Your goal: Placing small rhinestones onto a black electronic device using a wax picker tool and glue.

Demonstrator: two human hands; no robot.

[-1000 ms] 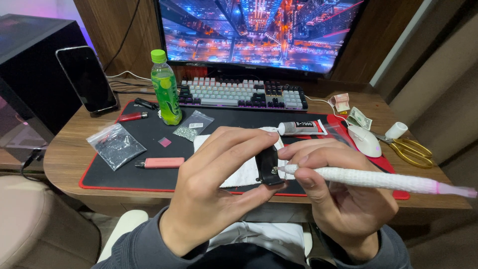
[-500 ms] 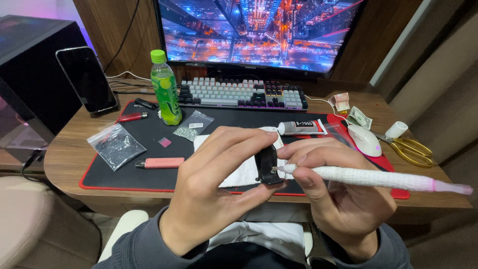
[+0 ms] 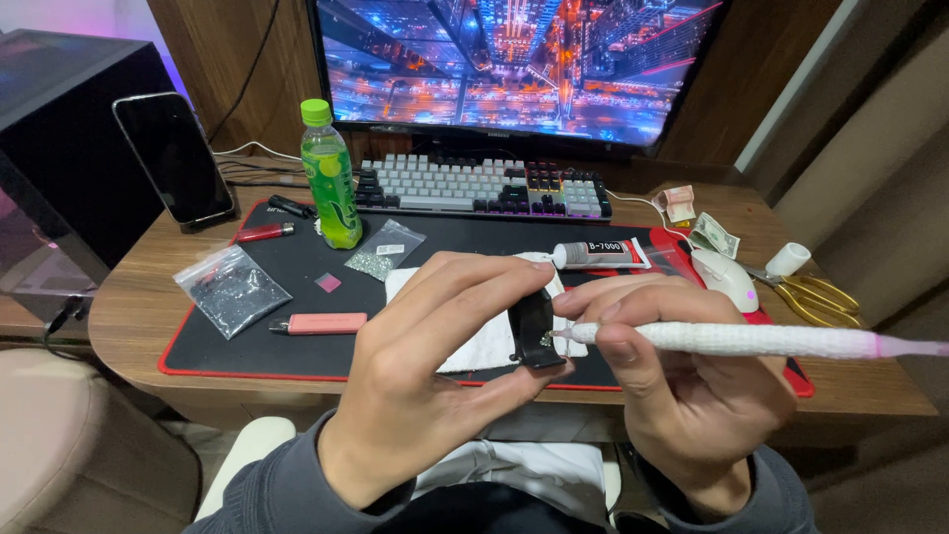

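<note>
A small black piece (image 3: 535,326) is held above the near edge of the bench (image 3: 138,297), pinched between the thumb and fingers of the left hand (image 3: 425,386); the tip of a white wrapped stick (image 3: 751,339) is set against its lower edge; the stick is gripped by the right hand (image 3: 692,396), fingers closed round it, the pink end pointing off to the right. Both hands are raised before the chest, wrists in grey sleeves, palms turned inward. Beneath them a white cloth (image 3: 484,341) is spread on a black mat edged in red (image 3: 247,346); a glue tube (image 3: 600,255) lies just beyond; a pink flat bar (image 3: 321,323), two small clear bags (image 3: 233,289) and a green bottle (image 3: 331,178) are placed to the left; a keyboard (image 3: 474,186) and a lit monitor (image 3: 514,64) stand behind; a phone (image 3: 175,158) is propped at the far left; a mouse (image 3: 724,279), scissors (image 3: 816,295) and banknotes (image 3: 714,235) lie to the right.
</note>
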